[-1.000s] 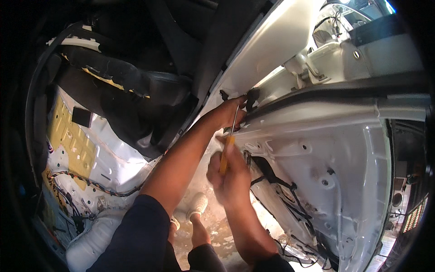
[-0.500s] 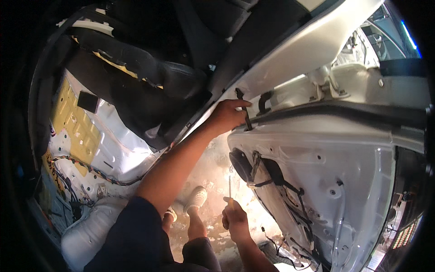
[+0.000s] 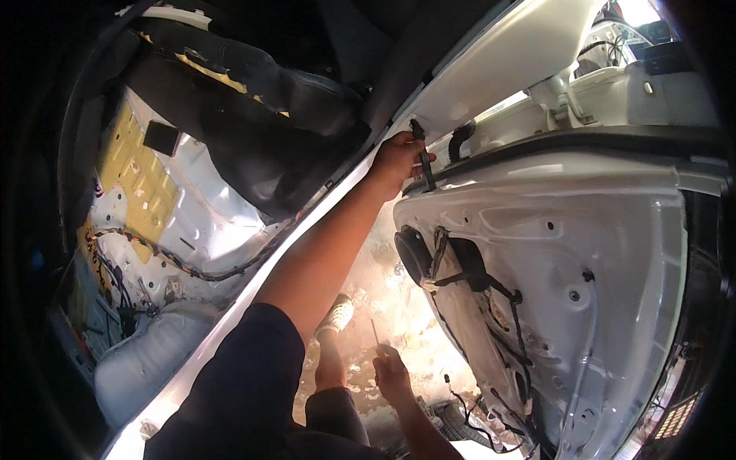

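Observation:
Up in the gap between the car's pillar and the door, my left hand (image 3: 397, 162) is closed around a black door check strap (image 3: 427, 172). The strap runs from the white pillar (image 3: 491, 65) to the edge of the bare door (image 3: 529, 230), whose trim panel is off. Lower down, my right hand (image 3: 393, 377) grips a screwdriver (image 3: 375, 331) in front of my body. Its thin shaft points upward, apart from the door, and most of its handle is hidden in my fingers.
Left is the stripped cabin floor with a yellow pad (image 3: 138, 184) and a taped wiring harness (image 3: 192, 270). A black seat (image 3: 253, 138) stands above it. Loose wires (image 3: 521, 337) hang along the door. A black corrugated boot (image 3: 461, 141) sits beside the strap.
The view has shifted, so the door and pillar sit higher in it. My left fingers have wrapped further round the strap. The screwdriver now tilts slightly left.

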`<move>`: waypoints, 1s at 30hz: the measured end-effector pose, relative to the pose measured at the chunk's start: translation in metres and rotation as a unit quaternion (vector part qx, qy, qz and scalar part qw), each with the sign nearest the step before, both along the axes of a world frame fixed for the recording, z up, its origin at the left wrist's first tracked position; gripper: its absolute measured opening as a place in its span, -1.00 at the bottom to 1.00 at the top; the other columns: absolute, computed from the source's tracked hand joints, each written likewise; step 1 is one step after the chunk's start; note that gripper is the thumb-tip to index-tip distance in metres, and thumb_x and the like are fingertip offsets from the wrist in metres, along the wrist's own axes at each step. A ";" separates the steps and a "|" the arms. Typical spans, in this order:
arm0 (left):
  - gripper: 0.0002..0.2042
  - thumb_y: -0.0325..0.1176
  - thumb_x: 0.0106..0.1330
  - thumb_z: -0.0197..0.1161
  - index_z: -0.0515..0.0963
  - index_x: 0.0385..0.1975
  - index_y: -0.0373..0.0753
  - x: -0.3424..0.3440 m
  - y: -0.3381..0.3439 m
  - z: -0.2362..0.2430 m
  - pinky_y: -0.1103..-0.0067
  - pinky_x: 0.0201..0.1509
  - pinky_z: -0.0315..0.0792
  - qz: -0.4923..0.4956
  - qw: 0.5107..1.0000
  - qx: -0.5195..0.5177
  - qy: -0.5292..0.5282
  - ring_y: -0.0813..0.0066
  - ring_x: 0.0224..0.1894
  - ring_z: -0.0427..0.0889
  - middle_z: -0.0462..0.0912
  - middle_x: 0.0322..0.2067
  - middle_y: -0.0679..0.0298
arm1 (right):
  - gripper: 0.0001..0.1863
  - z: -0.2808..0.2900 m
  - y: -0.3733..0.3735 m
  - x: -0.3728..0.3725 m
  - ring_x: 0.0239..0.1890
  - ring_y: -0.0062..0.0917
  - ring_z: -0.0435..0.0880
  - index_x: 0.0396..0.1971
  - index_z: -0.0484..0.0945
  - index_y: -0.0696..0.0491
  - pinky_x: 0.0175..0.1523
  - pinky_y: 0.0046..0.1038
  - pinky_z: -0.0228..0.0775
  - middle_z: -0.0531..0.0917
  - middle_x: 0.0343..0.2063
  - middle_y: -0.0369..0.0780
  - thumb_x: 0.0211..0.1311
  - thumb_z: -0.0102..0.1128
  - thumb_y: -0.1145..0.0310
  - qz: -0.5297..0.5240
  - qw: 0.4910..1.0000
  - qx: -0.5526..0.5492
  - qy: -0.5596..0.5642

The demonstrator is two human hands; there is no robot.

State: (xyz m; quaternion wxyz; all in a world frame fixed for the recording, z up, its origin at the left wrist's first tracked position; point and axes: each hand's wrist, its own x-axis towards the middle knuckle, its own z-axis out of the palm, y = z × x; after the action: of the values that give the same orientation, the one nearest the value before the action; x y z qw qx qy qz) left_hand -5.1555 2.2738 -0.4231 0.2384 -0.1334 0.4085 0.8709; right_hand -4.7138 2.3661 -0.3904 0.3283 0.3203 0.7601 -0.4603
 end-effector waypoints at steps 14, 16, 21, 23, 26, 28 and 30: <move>-0.54 -0.02 0.46 0.27 0.45 0.25 -0.09 0.311 -0.092 -0.021 0.21 0.06 0.57 -0.243 0.945 -0.120 -0.184 0.24 0.07 0.62 0.54 0.09 0.18 | -0.24 0.007 0.000 -0.070 -0.08 -0.51 0.61 0.55 0.06 0.02 -0.01 -0.45 0.56 0.53 0.12 -0.17 0.42 0.14 0.56 0.148 0.966 -0.177 0.119; -0.71 -0.19 0.50 0.20 0.55 0.03 -0.26 0.337 -0.101 -0.028 0.49 -0.13 0.60 -0.117 0.971 -0.165 -0.124 0.42 -0.25 0.70 0.67 -0.23 0.21 | -0.21 0.018 -0.025 -0.079 0.00 -0.49 0.61 0.55 0.04 0.04 0.09 -0.41 0.54 0.50 0.20 -0.16 0.40 0.19 0.53 0.175 0.940 -0.265 0.127; -0.81 -0.25 0.45 0.13 0.55 -0.12 -0.21 0.319 -0.256 -0.054 0.18 -0.22 0.59 0.014 0.825 -0.557 -0.090 0.04 -0.31 0.72 0.71 -0.33 0.02 | -0.32 -0.038 -0.014 -0.030 -0.01 -0.40 0.68 0.47 0.22 0.05 0.08 -0.31 0.56 0.54 0.19 -0.12 0.47 0.21 0.16 0.026 0.937 -0.346 -0.038; -0.75 -0.31 0.36 0.13 0.54 -0.02 -0.21 0.303 -0.327 -0.042 0.01 -0.06 0.56 0.016 0.704 -0.710 0.024 -0.26 -0.16 0.68 0.71 -0.25 -0.16 | -0.45 -0.088 0.020 0.021 -0.12 -0.45 0.68 0.34 0.40 0.04 -0.08 -0.40 0.55 0.67 -0.02 -0.18 0.47 0.17 0.10 -0.027 0.974 -0.201 -0.101; -0.53 -0.43 0.26 0.17 0.46 0.22 -0.25 0.248 -0.390 -0.015 0.11 0.14 0.53 -0.009 0.680 -0.731 -0.053 -0.25 0.02 0.66 0.69 -0.07 -0.22 | -0.15 -0.189 0.104 0.132 -0.35 -0.30 0.65 0.22 0.48 0.09 -0.29 -0.17 0.57 0.67 -0.19 -0.09 0.31 0.11 -0.41 -0.092 0.935 -0.038 -0.340; -0.44 -0.51 0.25 0.16 0.35 0.31 -0.28 0.259 -0.442 -0.020 0.16 0.22 0.49 -0.001 0.657 -0.749 -0.089 -0.20 0.10 0.63 0.65 0.01 -0.25 | 0.01 -0.177 0.079 0.182 0.24 -0.14 0.54 0.42 0.26 0.05 0.33 0.12 0.38 0.57 0.18 -0.04 0.25 0.11 -0.47 -0.246 0.856 0.020 -0.454; -0.40 -0.54 0.24 0.14 0.30 0.36 -0.29 0.280 -0.487 -0.033 0.19 0.25 0.48 0.048 0.631 -0.770 -0.076 -0.19 0.13 0.62 0.63 0.02 -0.27 | -0.04 -0.175 0.045 0.222 0.32 -0.14 0.47 0.47 0.22 0.00 0.41 0.07 0.29 0.52 0.26 -0.07 0.31 0.08 -0.42 -0.328 0.849 -0.233 -0.343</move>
State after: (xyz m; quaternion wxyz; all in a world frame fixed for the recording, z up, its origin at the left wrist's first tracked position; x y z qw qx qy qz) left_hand -4.8760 1.7868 -0.4556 0.0374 -0.3540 0.9042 0.2362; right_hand -4.4921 2.4111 -0.5655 0.4626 0.6028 0.3203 -0.5657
